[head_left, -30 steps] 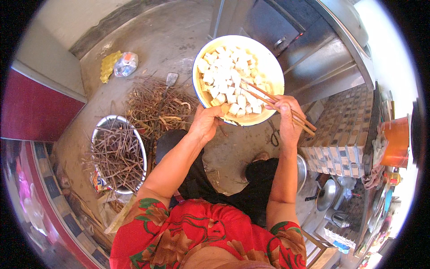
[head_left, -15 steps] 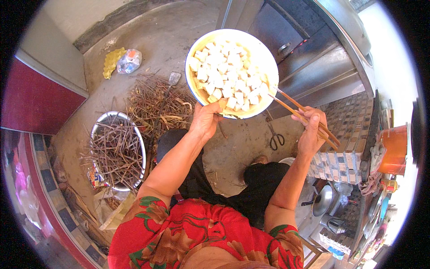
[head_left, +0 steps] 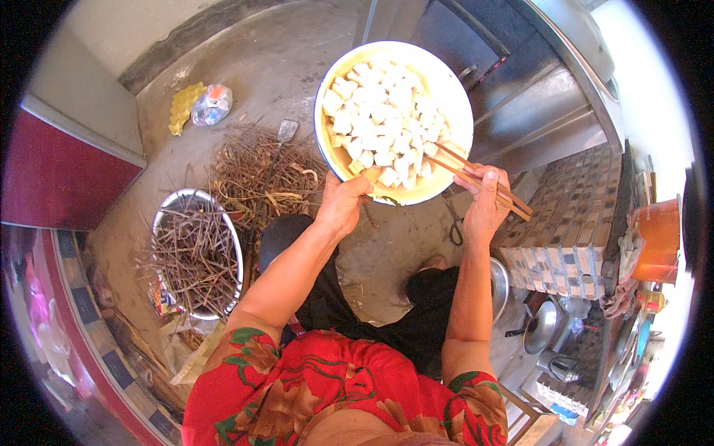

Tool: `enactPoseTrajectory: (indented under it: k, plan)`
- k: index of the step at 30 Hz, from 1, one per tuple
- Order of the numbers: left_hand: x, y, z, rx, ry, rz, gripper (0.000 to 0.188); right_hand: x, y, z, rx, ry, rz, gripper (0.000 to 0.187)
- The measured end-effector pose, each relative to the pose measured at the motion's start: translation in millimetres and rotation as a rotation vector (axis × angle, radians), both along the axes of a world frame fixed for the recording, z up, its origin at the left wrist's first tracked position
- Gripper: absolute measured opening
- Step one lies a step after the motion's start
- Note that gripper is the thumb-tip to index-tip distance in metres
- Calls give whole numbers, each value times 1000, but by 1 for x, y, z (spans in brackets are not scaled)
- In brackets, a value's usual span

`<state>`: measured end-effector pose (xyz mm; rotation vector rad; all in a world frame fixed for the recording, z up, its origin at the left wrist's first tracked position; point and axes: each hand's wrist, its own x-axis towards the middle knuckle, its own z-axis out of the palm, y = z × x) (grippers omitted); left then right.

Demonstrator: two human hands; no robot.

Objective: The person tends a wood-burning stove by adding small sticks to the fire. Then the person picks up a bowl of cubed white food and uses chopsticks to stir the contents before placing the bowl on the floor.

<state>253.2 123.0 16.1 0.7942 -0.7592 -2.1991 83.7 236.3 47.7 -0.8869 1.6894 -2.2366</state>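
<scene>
My left hand (head_left: 343, 202) grips the near-left rim of a white enamel basin (head_left: 460, 95) with a blue edge, its thumb hooked inside. White cubes (head_left: 387, 115) of some food fill much of the basin, brightly lit; their kind I cannot tell. In my right hand (head_left: 485, 197) is a pair of wooden chopsticks (head_left: 457, 164), held at the basin's right side. Their tips reach over the rim in among the cubes near the lower right. The basin is held up in the air above the floor, in front of my knees.
A metal basin (head_left: 238, 253) of dry twigs stands on the left beside a heap of brushwood (head_left: 271, 182) and a small shovel (head_left: 288, 131). Scissors (head_left: 456, 232) lie on the floor. To the right rise a tiled stove side (head_left: 554, 253), a wok (head_left: 541, 331) and an orange bucket (head_left: 658, 241).
My right hand has moved left and up, bringing the chopstick tips from the basin's rim in among the cubes. The basin has shifted slightly right.
</scene>
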Motion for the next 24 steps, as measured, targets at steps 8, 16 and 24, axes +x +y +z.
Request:
enactPoseTrajectory:
  k: [8,16,24]
  plan:
    - [-4,0,-14,35,64,-17,61,-12,-3,-6,-85,-170,-32,25]
    - [-7,4,-17,88,49,-27,52,-9,-6,-6,-142,-28,57,27]
    - [-3,-3,-13,91,55,-94,60,8,0,7,23,387,266,30]
